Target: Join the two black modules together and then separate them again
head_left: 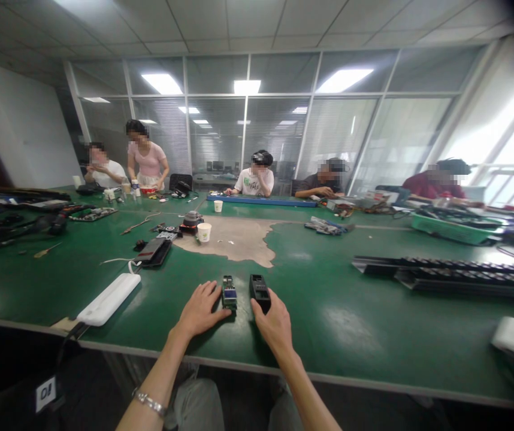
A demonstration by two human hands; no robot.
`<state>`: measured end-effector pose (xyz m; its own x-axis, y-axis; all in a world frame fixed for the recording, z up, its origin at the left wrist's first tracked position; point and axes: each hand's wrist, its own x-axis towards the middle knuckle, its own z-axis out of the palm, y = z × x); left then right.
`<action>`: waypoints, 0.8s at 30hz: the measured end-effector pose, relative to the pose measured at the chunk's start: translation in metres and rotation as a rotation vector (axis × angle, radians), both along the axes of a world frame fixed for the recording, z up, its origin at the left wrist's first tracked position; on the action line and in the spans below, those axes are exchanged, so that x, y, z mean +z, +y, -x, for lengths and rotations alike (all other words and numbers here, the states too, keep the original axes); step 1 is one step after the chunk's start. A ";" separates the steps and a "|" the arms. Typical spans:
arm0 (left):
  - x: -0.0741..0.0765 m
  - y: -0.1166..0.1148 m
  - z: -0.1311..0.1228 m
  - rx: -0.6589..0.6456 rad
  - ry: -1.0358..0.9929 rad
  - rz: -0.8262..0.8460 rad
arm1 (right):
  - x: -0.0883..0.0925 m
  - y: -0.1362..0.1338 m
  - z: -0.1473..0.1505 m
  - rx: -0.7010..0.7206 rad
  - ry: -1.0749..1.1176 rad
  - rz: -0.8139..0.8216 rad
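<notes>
A small circuit board module (pixel 229 293) with a bluish screen lies on the green tabletop near the front edge. My left hand (pixel 203 306) rests beside it, fingers spread, the thumb reaching along its near end; whether they touch is hard to tell. Just to the right is a black plastic housing (pixel 259 288), its open hollow side facing up. My right hand (pixel 275 320) grips this housing at its near right end, thumb on one side and fingers on the other.
To the left lie a white power strip (pixel 109 299) and a dark rectangular device (pixel 154 250). Paper cups (pixel 203 232) stand farther back. Metal rails (pixel 441 276) and a green basket (pixel 457 230) are on the right. Several people sit or stand around the far side.
</notes>
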<state>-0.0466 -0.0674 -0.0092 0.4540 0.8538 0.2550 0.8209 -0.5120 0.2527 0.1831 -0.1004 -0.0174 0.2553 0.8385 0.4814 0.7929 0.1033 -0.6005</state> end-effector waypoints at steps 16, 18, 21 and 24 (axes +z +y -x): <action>-0.006 0.004 0.001 -0.007 0.027 -0.019 | -0.011 -0.003 -0.001 -0.040 -0.105 0.065; -0.006 0.004 0.001 -0.010 0.021 -0.019 | -0.008 -0.004 -0.001 -0.026 -0.087 0.061; -0.007 0.005 0.002 -0.013 0.010 -0.024 | 0.004 -0.006 0.002 0.015 -0.014 0.036; -0.008 0.005 0.002 -0.004 -0.007 -0.029 | 0.026 -0.006 0.014 0.092 0.085 0.010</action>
<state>-0.0483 -0.0622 -0.0174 0.4551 0.8444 0.2824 0.8174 -0.5220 0.2436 0.1687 -0.1066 0.0086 0.2168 0.8648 0.4529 0.7266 0.1669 -0.6665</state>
